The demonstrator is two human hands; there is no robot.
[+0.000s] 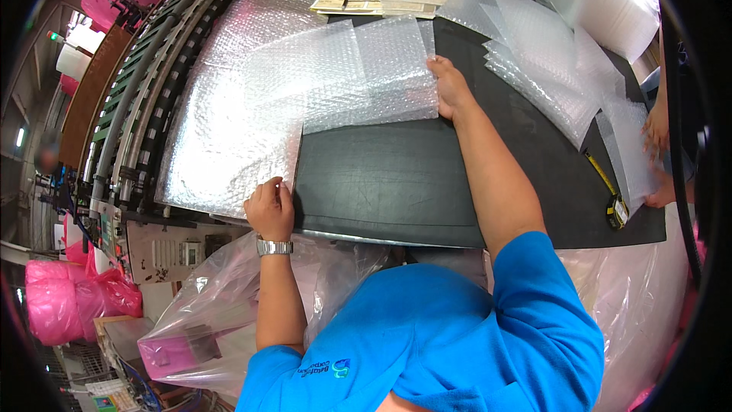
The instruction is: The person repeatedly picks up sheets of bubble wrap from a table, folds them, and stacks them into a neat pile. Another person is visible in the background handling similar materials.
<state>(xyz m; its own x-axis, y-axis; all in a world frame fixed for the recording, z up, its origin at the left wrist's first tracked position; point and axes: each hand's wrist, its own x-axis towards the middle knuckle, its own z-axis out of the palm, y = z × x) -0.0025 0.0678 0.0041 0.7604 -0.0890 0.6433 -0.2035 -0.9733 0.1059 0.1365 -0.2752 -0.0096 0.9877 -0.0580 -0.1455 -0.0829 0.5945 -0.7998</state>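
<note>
Bubble-wrap pieces (396, 69) overlap on the dark bench (374, 183) and silvery bubble sheet (229, 152). The right hand (448, 90), nearly closed, grips their right edge; the left hand (269, 210), half-curled, rests by the sheet's near edge, its hold indeterminable. Uneven pulling could fan the loose layers apart.

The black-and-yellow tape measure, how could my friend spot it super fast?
Start at the big flat black tabletop. At its right end, look beside the clear bubble-wrap sheets. The tape measure lies there, its thin yellow blade sticking out, the only yellow tool among see-through sheets.
</note>
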